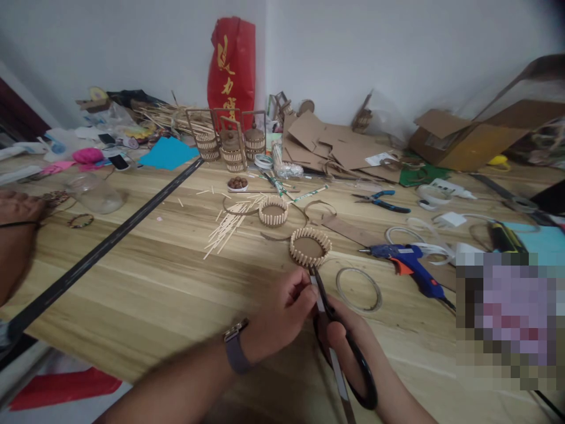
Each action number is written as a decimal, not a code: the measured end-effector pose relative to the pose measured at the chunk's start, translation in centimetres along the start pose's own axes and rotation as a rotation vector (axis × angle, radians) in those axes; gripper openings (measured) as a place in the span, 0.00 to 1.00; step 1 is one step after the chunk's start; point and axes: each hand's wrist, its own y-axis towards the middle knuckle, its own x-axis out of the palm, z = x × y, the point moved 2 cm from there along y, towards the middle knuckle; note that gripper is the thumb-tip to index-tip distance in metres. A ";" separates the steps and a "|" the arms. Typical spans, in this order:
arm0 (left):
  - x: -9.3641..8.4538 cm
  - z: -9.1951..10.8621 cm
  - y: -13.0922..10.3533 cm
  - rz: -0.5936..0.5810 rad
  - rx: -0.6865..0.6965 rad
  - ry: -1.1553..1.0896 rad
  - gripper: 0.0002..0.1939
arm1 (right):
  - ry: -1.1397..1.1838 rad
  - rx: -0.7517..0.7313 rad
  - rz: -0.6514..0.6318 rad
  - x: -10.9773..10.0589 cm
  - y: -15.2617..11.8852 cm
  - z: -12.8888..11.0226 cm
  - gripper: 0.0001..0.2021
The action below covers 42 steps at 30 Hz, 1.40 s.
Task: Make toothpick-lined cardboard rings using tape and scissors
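My left hand (285, 312), with a watch on the wrist, pinches a narrow strip (339, 374) that trails down toward the table's near edge. In my right hand (355, 333) is a pair of scissors (368, 383) with black handles. Its blades point away from me, close beside the left fingertips and the strip. Just beyond the blade tips stands a small round basket (304, 258) ringed with short wooden pegs. A second such basket (272, 221) sits behind it. Loose thin sticks (229, 227) lie left of the baskets.
A blue glue gun (410, 265) and a wire coil (378, 294) lie right of my hands, with pliers (384, 201) farther back. Finished lidded baskets (233, 159) stand behind. Another person's hand (20, 218) rests at left near a jar (97, 194). A dark strip (110, 238) crosses the table.
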 end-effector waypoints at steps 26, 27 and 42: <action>0.0 0.1 -0.1 0.106 -0.037 0.136 0.14 | -0.806 0.335 0.234 -12.6 -1.7 7.3 0.22; 0.0 0.1 -0.1 0.101 -0.039 0.133 0.14 | -0.846 0.341 0.233 -13.2 -2.1 7.8 0.21; 0.2 0.1 -0.1 0.010 0.005 0.135 0.13 | -0.296 0.321 -0.064 -6.4 -1.2 0.8 0.19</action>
